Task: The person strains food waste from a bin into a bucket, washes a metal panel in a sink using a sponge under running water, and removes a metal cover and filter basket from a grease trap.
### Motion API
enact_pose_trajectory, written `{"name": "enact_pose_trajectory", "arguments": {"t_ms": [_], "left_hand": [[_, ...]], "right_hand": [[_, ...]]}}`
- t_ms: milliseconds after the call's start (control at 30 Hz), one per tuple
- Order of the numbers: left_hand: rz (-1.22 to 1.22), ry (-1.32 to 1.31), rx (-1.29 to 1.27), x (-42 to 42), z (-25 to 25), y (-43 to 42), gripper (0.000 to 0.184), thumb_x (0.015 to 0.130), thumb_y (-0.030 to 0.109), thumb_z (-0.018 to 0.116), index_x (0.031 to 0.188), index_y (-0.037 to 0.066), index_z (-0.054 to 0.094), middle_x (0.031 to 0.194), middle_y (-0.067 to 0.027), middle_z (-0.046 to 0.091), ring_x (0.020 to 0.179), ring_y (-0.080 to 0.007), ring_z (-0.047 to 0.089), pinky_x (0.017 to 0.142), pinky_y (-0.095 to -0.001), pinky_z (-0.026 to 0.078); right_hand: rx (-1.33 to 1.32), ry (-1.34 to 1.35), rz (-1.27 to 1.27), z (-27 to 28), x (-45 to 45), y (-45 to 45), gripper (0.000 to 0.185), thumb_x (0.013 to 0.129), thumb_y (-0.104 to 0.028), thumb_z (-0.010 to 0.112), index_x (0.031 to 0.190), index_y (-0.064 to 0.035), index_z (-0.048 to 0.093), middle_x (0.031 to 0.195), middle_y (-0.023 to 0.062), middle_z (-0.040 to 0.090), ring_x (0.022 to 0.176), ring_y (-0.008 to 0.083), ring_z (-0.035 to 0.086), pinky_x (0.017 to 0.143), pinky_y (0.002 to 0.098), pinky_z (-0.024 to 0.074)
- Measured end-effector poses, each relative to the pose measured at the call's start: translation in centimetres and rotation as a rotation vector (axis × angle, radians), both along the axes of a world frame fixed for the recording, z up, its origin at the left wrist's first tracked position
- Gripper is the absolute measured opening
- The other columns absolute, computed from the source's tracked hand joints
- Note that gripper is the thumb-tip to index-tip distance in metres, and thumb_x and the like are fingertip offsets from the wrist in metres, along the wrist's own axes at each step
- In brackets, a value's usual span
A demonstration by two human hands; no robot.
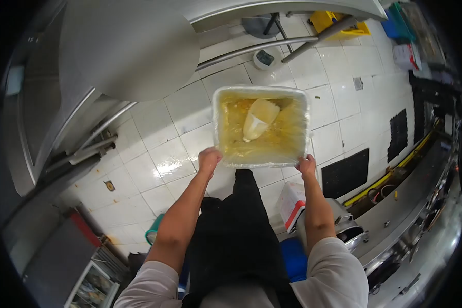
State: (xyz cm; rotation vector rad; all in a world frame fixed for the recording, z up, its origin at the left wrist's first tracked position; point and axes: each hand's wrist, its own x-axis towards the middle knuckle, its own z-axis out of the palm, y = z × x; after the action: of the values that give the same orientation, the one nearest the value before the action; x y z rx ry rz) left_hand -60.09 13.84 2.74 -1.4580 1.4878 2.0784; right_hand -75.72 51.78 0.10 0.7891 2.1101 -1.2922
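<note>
A rectangular translucent plastic tub (305,95) is held out in front of my body, over the tiled floor. Its inside looks yellow and wet, as if coated with some liquid or residue. In it lies a pale plastic scoop (255,129), tilted, its wide end toward the far side. My left hand (209,159) is closed on the near left corner of the tub. At the near right corner, my right hand (306,164) grips the rim with curled fingers.
A steel counter (133,46) with pipe legs stands ahead and left. Beneath its rail sits a small white bucket (263,60). Black mats (345,169) lie right, beside a long steel work surface (395,210). A red-and-white box (291,205) stands near my right arm. The floor (172,164) looks wet.
</note>
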Motion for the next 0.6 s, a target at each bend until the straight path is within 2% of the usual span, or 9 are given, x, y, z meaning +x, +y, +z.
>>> {"name": "enact_pose_trajectory", "arguments": {"t_ms": [67,133,200,267,367,467,567,600], "left_hand": [[-0.075,0.03,-0.009,-5.8,2.8,0.0,0.006,0.077,0.003,0.056,0.075,0.003,0.062,0.071,-0.0004,0.055,0.063,-0.0094,0.05,0.06,-0.0224,0.042],[-0.323,0.013,-0.139,-10.6,1.6,-1.1,0.007,0.073,0.001,0.057,0.076,0.0,0.063,0.068,-0.0004,0.054,0.062,-0.0095,0.048,0.058,-0.0233,0.039],[-0.472,0.066,-0.247,-15.9,2.6,-1.0,0.012,0.072,0.002,0.058,0.08,-0.003,0.064,0.068,-0.0013,0.054,0.062,-0.01,0.048,0.057,-0.0247,0.039],[-0.526,0.061,-0.248,-20.4,4.2,-0.4,0.02,0.072,0.004,0.06,0.09,-0.005,0.067,0.074,-0.0034,0.059,0.064,-0.0107,0.05,0.058,-0.0248,0.041],[-0.697,0.093,-0.318,-25.9,3.1,-0.7,0.032,0.074,0.006,0.061,0.104,-0.005,0.065,0.085,-0.0064,0.064,0.069,-0.0118,0.056,0.061,-0.0248,0.045],[-0.701,0.174,-0.618,-28.3,2.1,-1.4,0.039,0.078,0.008,0.061,0.115,-0.004,0.061,0.096,-0.0079,0.066,0.074,-0.0129,0.06,0.065,-0.0254,0.048],[-0.483,0.204,-0.568,-30.4,5.6,-1.7,0.031,0.08,0.014,0.064,0.107,-0.002,0.064,0.088,-0.0068,0.066,0.07,-0.0138,0.059,0.066,-0.0273,0.05],[-0.475,0.253,-0.644,-31.0,5.2,-3.4,0.028,0.081,0.014,0.063,0.105,-0.001,0.064,0.087,-0.0066,0.066,0.068,-0.0127,0.058,0.063,-0.0269,0.049]], "right_hand": [[-0.018,-0.047,-0.127,-0.3,1.8,2.2,0.016,0.085,-0.01,0.062,0.095,0.0005,0.054,0.079,0.0118,0.06,0.057,0.0168,0.059,0.047,0.0302,0.0552],[-0.082,-0.103,-0.239,-1.3,4.2,2.4,0.016,0.089,-0.013,0.06,0.096,-0.0013,0.052,0.079,0.0117,0.061,0.055,0.0168,0.06,0.049,0.0305,0.0559],[-0.16,-0.151,-0.367,-1.3,5.9,2.5,0.017,0.093,-0.019,0.059,0.095,-0.0033,0.052,0.082,0.0117,0.063,0.056,0.0179,0.062,0.052,0.0305,0.0571],[-0.25,-0.164,-0.481,0.9,7.3,0.6,0.021,0.094,-0.022,0.058,0.096,-0.0023,0.051,0.081,0.0121,0.063,0.055,0.0185,0.063,0.052,0.0303,0.057],[-0.309,-0.218,-0.56,1.6,8.6,-2.4,0.025,0.094,-0.024,0.058,0.098,-0.0005,0.051,0.08,0.0133,0.065,0.057,0.0187,0.064,0.053,0.0298,0.0567],[-0.422,-0.288,-0.547,1.5,8.6,-4.5,0.028,0.093,-0.026,0.06,0.099,0.0002,0.051,0.082,0.0151,0.066,0.06,0.0184,0.065,0.054,0.0293,0.0564],[-0.493,-0.36,-0.491,2.6,7.8,-5.5,0.034,0.091,-0.029,0.063,0.1,0.0013,0.052,0.085,0.0168,0.068,0.062,0.0179,0.066,0.056,0.0293,0.0561],[-0.511,-0.385,-0.466,2.3,7.6,-5.8,0.034,0.09,-0.029,0.064,0.1,0.0018,0.053,0.084,0.0165,0.068,0.062,0.0178,0.066,0.056,0.0292,0.056]]}}
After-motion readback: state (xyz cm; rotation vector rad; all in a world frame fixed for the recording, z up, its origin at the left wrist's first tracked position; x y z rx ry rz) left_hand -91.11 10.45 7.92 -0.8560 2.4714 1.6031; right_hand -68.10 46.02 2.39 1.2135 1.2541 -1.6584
